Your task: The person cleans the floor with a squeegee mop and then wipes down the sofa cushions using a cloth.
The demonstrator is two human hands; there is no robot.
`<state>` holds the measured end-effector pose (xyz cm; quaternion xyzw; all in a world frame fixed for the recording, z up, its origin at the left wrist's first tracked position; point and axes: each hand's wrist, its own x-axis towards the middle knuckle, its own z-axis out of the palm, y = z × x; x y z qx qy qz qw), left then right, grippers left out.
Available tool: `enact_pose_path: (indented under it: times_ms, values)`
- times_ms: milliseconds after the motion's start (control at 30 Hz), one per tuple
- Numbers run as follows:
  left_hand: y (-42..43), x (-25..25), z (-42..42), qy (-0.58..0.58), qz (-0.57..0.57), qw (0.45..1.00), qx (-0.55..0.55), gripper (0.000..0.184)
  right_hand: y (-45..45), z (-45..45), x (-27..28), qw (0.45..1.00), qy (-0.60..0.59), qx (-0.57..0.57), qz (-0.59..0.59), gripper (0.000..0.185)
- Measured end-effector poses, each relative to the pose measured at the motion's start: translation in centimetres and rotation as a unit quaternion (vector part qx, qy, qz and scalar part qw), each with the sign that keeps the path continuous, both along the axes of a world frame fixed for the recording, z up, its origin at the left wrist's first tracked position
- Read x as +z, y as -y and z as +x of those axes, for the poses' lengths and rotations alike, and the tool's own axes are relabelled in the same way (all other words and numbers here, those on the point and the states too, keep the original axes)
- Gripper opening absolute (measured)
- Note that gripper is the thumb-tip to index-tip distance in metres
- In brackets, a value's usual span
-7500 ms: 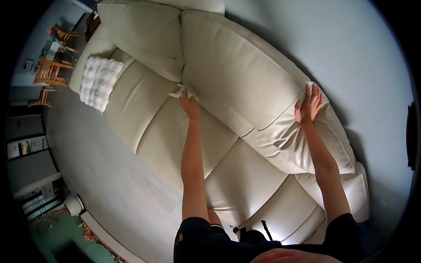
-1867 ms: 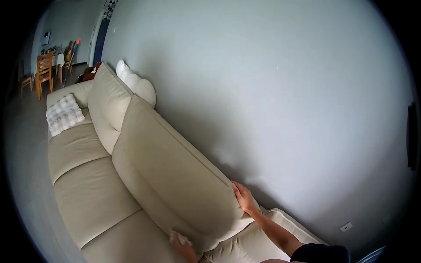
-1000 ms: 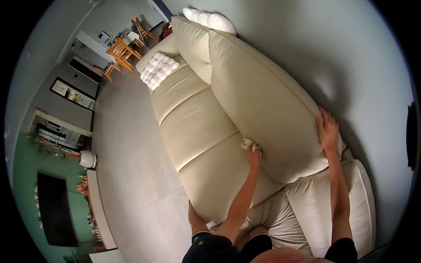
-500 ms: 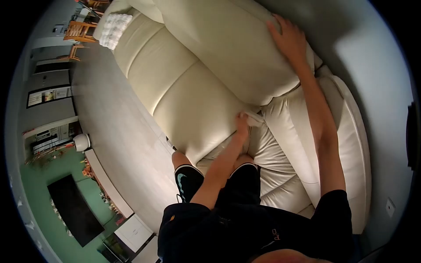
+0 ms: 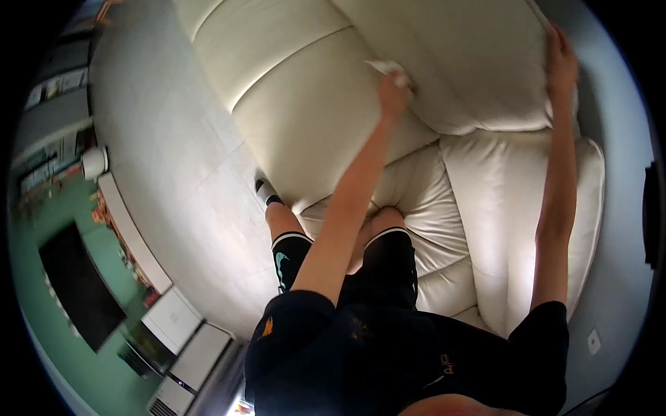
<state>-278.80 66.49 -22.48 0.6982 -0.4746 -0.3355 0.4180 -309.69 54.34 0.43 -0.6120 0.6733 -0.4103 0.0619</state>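
My left hand [image 5: 395, 91] is closed around a crumpled white wipe or cloth [image 5: 383, 67], one corner sticking out past the fingers. It is at the crease where the cream sofa's seat [image 5: 305, 111] meets the backrest cushion [image 5: 472, 62]. At the backrest's outer edge, my right hand [image 5: 562, 66] grips the rim with its fingers curled over; part of the fingers is hidden. Both of my knees rest against or on the pleated sofa section [image 5: 427, 201] nearest me.
Pale floor [image 5: 187, 166] runs along the sofa's left side. A grey wall [image 5: 617, 229] with a socket [image 5: 594, 341] stands close on the right. Across the room are a dark television [image 5: 82, 286] on a green wall and a white cabinet [image 5: 172, 319].
My left hand has moved forward along the seat crease, away from my body, with the wipe. My right hand has gone from lying on the backrest to gripping its outer edge. The view has shifted.
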Motion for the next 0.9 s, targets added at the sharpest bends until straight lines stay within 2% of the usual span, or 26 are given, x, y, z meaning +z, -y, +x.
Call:
enact_pose_path:
  times_ms: [33, 67, 100, 133, 200, 267, 333, 400, 433, 500, 533, 600, 833, 900]
  values:
    - [-3.4, -1.7, 0.4, -0.024, 0.03, 0.998, -0.055, 0.044, -1.2, 1.2, 2.1, 0.998, 0.059, 0.021, -0.002, 0.043]
    - [-6.7, -2.6, 0.8, -0.12, 0.083, 0.986, -0.078, 0.047, -2.3, 2.0, 2.6, 0.992, 0.112, 0.01, -0.05, 0.038]
    - [-10.1, -2.9, 1.6, -0.108, 0.089, 0.987, -0.081, 0.044, -3.8, 3.4, 3.4, 0.987, 0.132, 0.002, -0.093, 0.037]
    - [-12.3, -2.4, 3.3, -0.215, 0.127, 0.965, -0.076, 0.042, -6.3, 6.4, 5.0, 0.984, 0.129, 0.024, -0.12, 0.035]
    - [-14.7, -4.8, 6.4, -0.212, 0.121, 0.969, -0.037, 0.038, -12.7, 13.1, 8.9, 0.971, 0.107, 0.161, -0.139, 0.033]
    - [-15.8, -0.2, 11.2, -0.303, 0.24, 0.922, 0.041, 0.035, -17.7, 20.2, 13.6, 0.912, 0.064, 0.389, -0.114, 0.031]
    - [-16.1, 0.7, 15.2, -0.334, 0.131, 0.93, 0.081, 0.034, -19.9, 25.9, 17.8, 0.826, 0.043, 0.557, -0.073, 0.031]
    - [-15.8, 1.4, 19.3, -0.306, 0.142, 0.932, 0.134, 0.035, -20.7, 29.6, 19.7, 0.771, 0.03, 0.634, -0.05, 0.031]
    - [-15.7, 1.7, 20.9, -0.307, 0.143, 0.931, 0.136, 0.035, -20.4, 30.6, 20.9, 0.735, 0.012, 0.678, -0.013, 0.026]
    - [-15.4, 2.3, 23.5, -0.379, 0.056, 0.903, 0.194, 0.035, -20.5, 31.9, 20.5, 0.731, 0.025, 0.682, -0.005, 0.025]
    - [-15.3, 2.5, 24.5, -0.38, 0.063, 0.902, 0.195, 0.035, -20.8, 32.3, 20.1, 0.73, 0.034, 0.682, -0.006, 0.025]
    - [-14.9, 3.0, 27.1, -0.345, -0.001, 0.91, 0.229, 0.035, -21.2, 33.5, 19.3, 0.729, 0.051, 0.683, -0.008, 0.024]
    - [-18.8, 3.2, 36.1, -0.355, -0.021, 0.897, 0.261, 0.037, -22.4, 40.2, 16.7, 0.723, 0.101, 0.681, -0.058, 0.024]
    - [-20.2, 2.2, 39.2, -0.285, 0.012, 0.916, 0.282, 0.038, -22.5, 42.0, 16.2, 0.721, 0.105, 0.68, -0.079, 0.024]
